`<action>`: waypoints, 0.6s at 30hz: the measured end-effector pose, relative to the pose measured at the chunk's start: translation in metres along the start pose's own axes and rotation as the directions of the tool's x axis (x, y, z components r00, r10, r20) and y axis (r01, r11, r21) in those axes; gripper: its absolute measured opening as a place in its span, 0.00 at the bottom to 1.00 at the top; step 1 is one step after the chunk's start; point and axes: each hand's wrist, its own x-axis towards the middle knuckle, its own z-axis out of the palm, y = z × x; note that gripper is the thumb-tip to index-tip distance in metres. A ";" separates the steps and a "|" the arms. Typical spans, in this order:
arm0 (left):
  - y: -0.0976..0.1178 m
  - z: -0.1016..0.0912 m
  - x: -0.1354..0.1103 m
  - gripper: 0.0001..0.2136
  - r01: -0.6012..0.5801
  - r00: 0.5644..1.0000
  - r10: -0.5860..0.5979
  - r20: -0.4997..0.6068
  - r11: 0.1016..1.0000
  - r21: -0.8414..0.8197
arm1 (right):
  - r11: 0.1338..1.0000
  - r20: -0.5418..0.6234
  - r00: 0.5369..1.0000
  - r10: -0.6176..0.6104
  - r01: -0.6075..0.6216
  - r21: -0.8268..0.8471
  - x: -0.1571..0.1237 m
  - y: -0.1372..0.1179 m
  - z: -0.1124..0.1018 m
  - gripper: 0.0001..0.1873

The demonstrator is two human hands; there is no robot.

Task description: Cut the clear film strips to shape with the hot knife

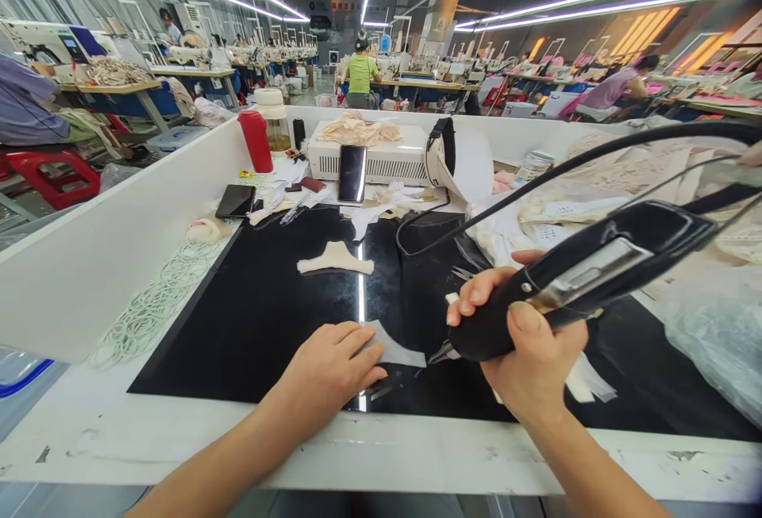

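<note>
"Where's the pale piece (pixel 402 348)?"

"On the black mat (pixel 250 328), near the middle of its front edge. The left hand (pixel 334 363) lies palm down over its left end, fingers stretched out and a little apart, flat rather than gripping."

"And the right hand (pixel 533 359)?"

"Wrapped round a black corded tool (pixel 595 272), thumb along the near side. The tool slants, and its metal tip (pixel 444 353) points down and left, just beside the piece's right end. I can't tell whether the two touch."

"Anything else on the mat?"

"A cream piece (pixel 336 258) with a curved edge, farther back than the left hand. Pointed metal blades (pixel 462 273) show just past the right hand's fingers."

"And around the mat?"

"On the tabletop (pixel 417 447), tangled pale green cord (pixel 158 308) fills the strip between the mat's left edge and the white side wall (pixel 113 248). Beyond the mat's back edge a phone (pixel 352 174) stands propped before a white vented box (pixel 390 163), with cream fabric scraps (pixel 359 131) on top. A red tumbler (pixel 255 142) is near the tabletop's back left corner. Clear plastic (pixel 717 335) bunches over the right edge of the mat."
</note>
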 end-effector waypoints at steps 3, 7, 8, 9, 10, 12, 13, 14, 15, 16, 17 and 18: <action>0.000 0.000 0.000 0.12 0.002 1.000 -0.002 -0.003 1.000 0.004 | 1.000 0.012 1.000 0.002 -0.002 -0.002 -0.002 0.002 0.000 0.21; -0.001 -0.001 0.000 0.13 -0.002 1.000 0.002 -0.011 1.000 0.004 | 1.000 0.006 1.000 0.010 -0.010 -0.016 -0.006 0.006 -0.001 0.20; -0.001 -0.001 0.001 0.13 -0.002 1.000 0.002 -0.012 1.000 0.006 | 1.000 0.006 1.000 0.008 -0.008 -0.021 -0.006 0.007 -0.001 0.20; -0.001 -0.001 0.001 0.13 -0.003 1.000 0.003 -0.011 1.000 0.010 | 1.000 0.008 1.000 0.007 -0.007 -0.027 -0.007 0.007 -0.001 0.19; -0.001 -0.001 0.001 0.13 -0.005 1.000 0.005 -0.009 1.000 0.014 | 0.999 0.009 1.000 0.008 -0.008 -0.033 -0.007 0.007 -0.001 0.19; -0.001 -0.001 0.001 0.13 -0.007 1.000 0.007 -0.007 1.000 0.019 | 0.999 0.017 1.000 0.015 -0.015 -0.041 -0.008 0.007 -0.001 0.19; -0.001 0.000 0.000 0.13 -0.006 1.000 0.006 -0.008 1.000 0.019 | 0.999 0.021 1.000 0.019 -0.019 -0.043 -0.008 0.007 -0.001 0.19; -0.001 0.000 0.000 0.14 -0.005 1.000 0.005 -0.009 1.000 0.016 | 0.999 0.023 1.000 0.022 -0.021 -0.040 -0.008 0.007 -0.002 0.18; -0.002 0.000 0.000 0.13 -0.002 1.000 0.002 -0.012 1.000 0.010 | 0.999 0.027 0.999 0.024 -0.023 -0.035 -0.008 0.007 -0.002 0.18; -0.002 0.000 0.000 0.13 -0.002 1.000 0.002 -0.019 1.000 0.004 | 0.999 0.033 0.999 0.026 -0.025 -0.031 -0.007 0.007 -0.003 0.19; -0.002 0.000 0.000 0.13 -0.002 1.000 0.001 -0.025 1.000 -0.003 | 0.999 0.039 0.999 0.028 -0.026 -0.033 -0.006 0.006 -0.003 0.19; -0.001 -0.001 0.001 0.12 -0.004 1.000 0.004 -0.031 1.000 -0.013 | 0.999 0.043 0.999 0.027 -0.025 -0.047 -0.005 0.005 -0.004 0.20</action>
